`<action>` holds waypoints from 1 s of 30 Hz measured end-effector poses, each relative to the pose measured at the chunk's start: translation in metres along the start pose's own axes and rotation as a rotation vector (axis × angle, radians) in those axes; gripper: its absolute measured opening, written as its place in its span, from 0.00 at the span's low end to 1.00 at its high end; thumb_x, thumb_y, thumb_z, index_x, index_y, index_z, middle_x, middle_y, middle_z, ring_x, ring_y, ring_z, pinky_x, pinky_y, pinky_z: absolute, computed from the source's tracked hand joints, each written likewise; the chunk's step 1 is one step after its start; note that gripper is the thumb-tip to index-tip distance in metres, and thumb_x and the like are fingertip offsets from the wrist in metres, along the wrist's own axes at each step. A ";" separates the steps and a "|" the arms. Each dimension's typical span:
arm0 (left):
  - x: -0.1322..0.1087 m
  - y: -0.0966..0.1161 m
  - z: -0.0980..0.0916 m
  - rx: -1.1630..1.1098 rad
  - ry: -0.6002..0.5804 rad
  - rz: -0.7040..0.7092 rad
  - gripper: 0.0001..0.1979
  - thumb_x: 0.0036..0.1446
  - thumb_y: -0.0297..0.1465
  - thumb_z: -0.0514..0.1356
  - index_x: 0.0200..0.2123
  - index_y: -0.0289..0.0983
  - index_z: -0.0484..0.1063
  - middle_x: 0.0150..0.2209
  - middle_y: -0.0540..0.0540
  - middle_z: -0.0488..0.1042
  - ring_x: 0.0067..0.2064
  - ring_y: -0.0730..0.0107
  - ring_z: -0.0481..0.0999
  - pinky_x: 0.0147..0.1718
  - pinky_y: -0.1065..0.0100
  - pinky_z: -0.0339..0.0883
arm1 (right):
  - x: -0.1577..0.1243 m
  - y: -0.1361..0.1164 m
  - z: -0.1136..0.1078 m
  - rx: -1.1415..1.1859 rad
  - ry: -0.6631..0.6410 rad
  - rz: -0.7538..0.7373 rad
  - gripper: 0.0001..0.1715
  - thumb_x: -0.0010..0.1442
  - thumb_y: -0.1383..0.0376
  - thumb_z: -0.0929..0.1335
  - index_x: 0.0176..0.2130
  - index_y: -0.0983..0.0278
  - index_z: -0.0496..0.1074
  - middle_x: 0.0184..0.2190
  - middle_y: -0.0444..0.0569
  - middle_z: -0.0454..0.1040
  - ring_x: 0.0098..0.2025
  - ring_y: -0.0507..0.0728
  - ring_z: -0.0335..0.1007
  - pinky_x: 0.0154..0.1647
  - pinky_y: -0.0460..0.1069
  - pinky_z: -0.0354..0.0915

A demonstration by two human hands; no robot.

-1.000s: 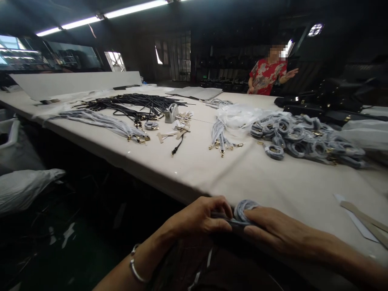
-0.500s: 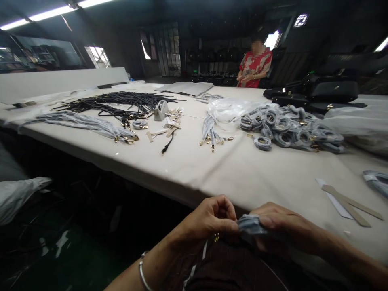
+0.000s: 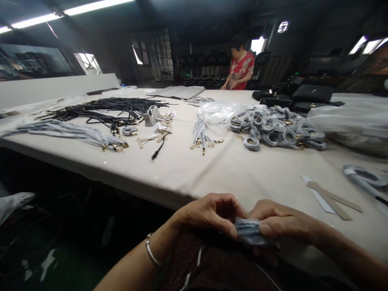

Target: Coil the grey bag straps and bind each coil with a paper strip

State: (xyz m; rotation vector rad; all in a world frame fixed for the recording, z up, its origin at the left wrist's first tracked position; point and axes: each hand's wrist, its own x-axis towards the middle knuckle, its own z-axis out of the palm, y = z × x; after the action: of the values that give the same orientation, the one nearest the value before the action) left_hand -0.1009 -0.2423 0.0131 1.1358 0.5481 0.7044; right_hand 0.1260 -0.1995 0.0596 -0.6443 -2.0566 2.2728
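Both my hands meet over my lap at the near edge of a long cloth-covered table (image 3: 212, 169). My left hand (image 3: 209, 214), a silver bangle on its wrist, pinches the left end of a small grey wrapped strap coil (image 3: 248, 232). My right hand (image 3: 285, 224) closes over the coil's right side with the thumb on top. The coil sits between the two hands, partly hidden by the fingers.
On the table lie a heap of grey coiled straps (image 3: 273, 127), a bunch of grey straps with gold clips (image 3: 201, 135), black straps (image 3: 112, 107), a tape dispenser (image 3: 150, 115), paper strips (image 3: 330, 197) and clear bags (image 3: 351, 121). A person in a red top (image 3: 241, 70) stands at the far end.
The coil has been drawn from the table's edge towards my lap and gripped tighter between both hands. The view has swung right. The person at the far end has lowered an arm.
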 end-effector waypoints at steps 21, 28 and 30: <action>0.069 -0.039 -0.054 1.691 0.056 0.430 0.11 0.69 0.26 0.50 0.49 0.39 0.70 0.42 0.46 0.74 0.38 0.66 0.70 0.38 0.67 0.63 | 0.004 0.088 -0.078 -1.141 0.472 -0.476 0.14 0.65 0.63 0.67 0.49 0.63 0.75 0.46 0.56 0.72 0.54 0.62 0.62 0.57 0.59 0.65; 0.078 -0.020 -0.077 1.820 -0.141 0.584 0.13 0.69 0.27 0.50 0.55 0.36 0.65 0.47 0.42 0.75 0.38 0.64 0.69 0.38 0.63 0.63 | 0.008 0.088 -0.084 -1.145 0.481 -0.601 0.13 0.66 0.60 0.67 0.45 0.66 0.75 0.45 0.56 0.73 0.53 0.59 0.64 0.58 0.56 0.64; 0.081 -0.019 -0.084 1.816 -0.151 0.636 0.13 0.70 0.29 0.50 0.54 0.37 0.65 0.46 0.43 0.75 0.41 0.62 0.70 0.40 0.62 0.64 | 0.008 0.087 -0.086 -1.150 0.482 -0.602 0.13 0.66 0.60 0.67 0.44 0.66 0.75 0.45 0.56 0.73 0.53 0.59 0.64 0.58 0.55 0.64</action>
State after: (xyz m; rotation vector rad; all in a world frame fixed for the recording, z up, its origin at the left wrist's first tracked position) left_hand -0.1018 -0.1349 -0.0363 3.1238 0.6580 0.5157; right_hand 0.1683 -0.1277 -0.0306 -0.3825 -2.5871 0.4467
